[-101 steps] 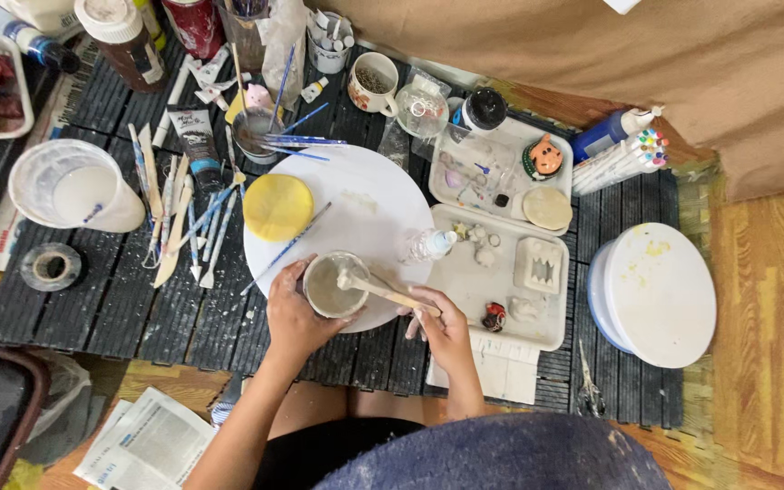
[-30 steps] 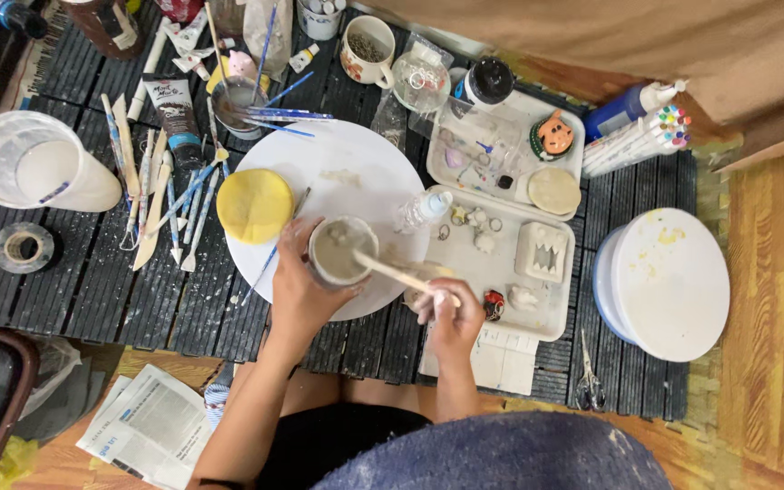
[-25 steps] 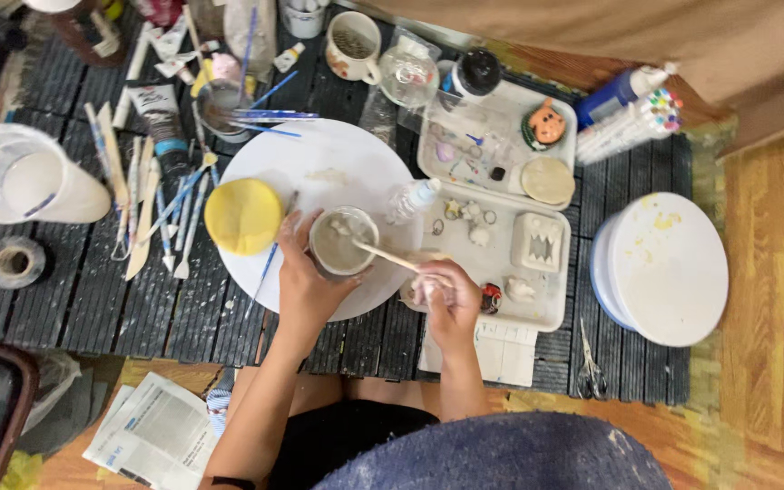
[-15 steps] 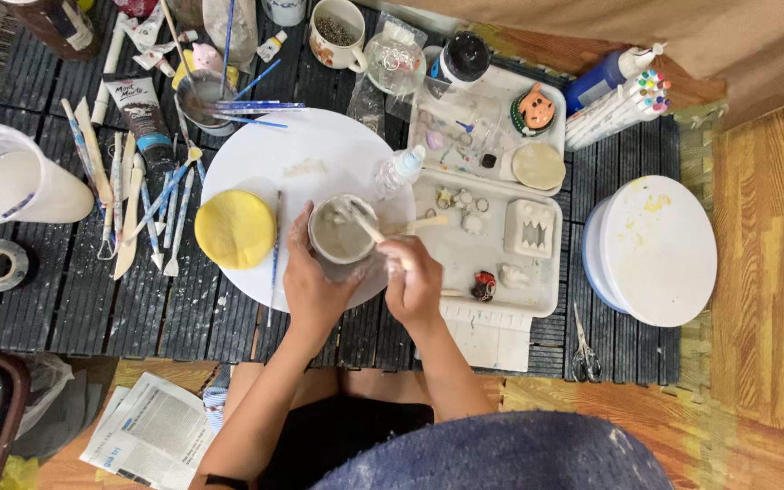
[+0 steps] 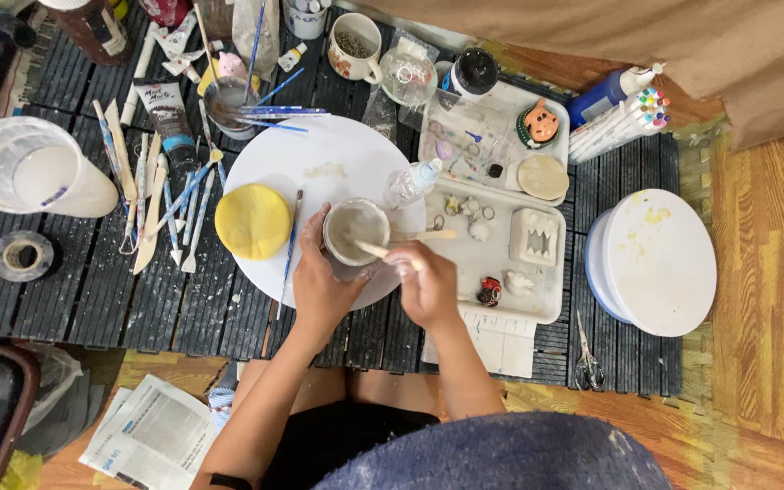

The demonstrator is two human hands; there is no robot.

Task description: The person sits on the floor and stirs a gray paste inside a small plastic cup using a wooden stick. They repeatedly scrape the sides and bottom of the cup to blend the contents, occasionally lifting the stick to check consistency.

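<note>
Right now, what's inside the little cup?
The cup holds pale grey liquid with a wooden stick dipped in, held by the right hand. The stick's tip and the cup's bottom are hidden under the liquid.

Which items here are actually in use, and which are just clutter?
In use:
- left hand gripping the small cup
- right hand holding the wooden stick, its tip in the cup
- round white board under the cup

Lying about:
- yellow sponge
- squeeze bottle
- scissors
- tape roll
- markers
- newspaper
</note>
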